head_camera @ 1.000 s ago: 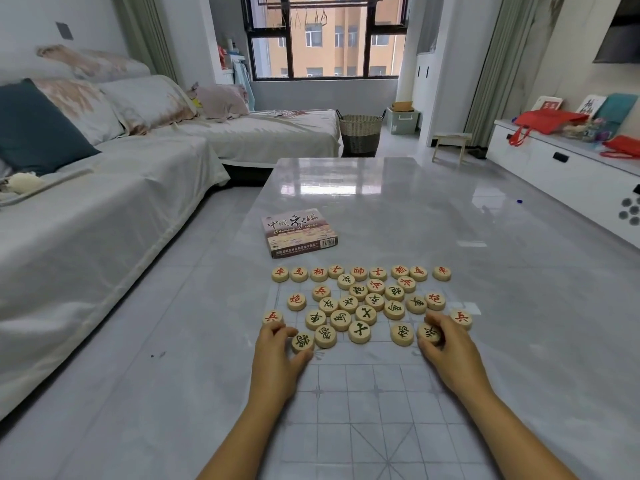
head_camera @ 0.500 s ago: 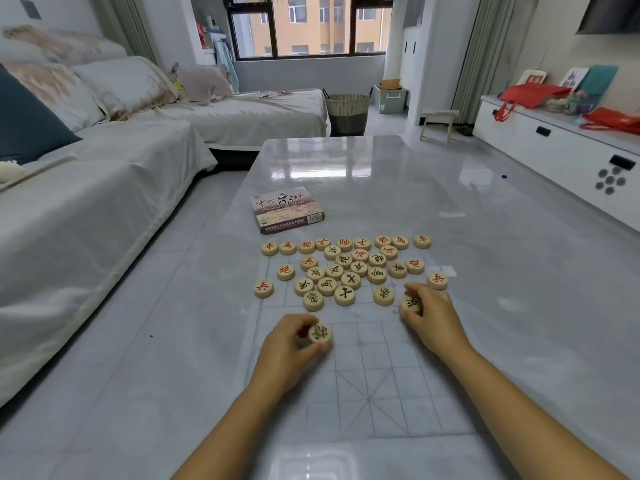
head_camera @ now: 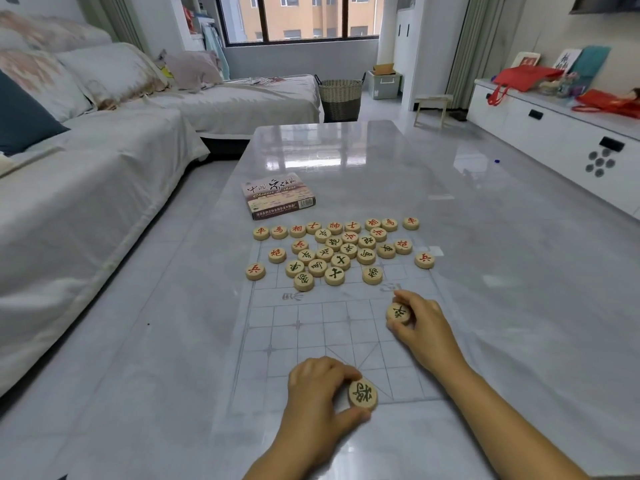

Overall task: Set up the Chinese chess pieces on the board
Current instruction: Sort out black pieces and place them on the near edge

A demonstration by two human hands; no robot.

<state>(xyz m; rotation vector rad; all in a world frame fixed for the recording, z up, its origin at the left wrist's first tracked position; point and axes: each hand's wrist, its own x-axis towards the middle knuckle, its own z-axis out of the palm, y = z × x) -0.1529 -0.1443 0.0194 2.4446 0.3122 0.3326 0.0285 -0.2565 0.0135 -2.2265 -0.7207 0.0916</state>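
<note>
Left hand (head_camera: 318, 393) fingers pinch the black general (head_camera: 362, 394), right hand (head_camera: 420, 322) fingers a soldier (head_camera: 398, 312). Next — seat each on the board (head_camera: 311, 341) crossing beneath them.

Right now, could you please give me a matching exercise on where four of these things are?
Things:
1. nearest piece, in the left hand
2. other held piece, in the right hand
3. game box
4. woven basket
Places:
A. past the table's far end
B. board's near edge
C. on the table, behind the far row
D. right of the board's middle
Pairs: 1-B, 2-D, 3-C, 4-A
</note>
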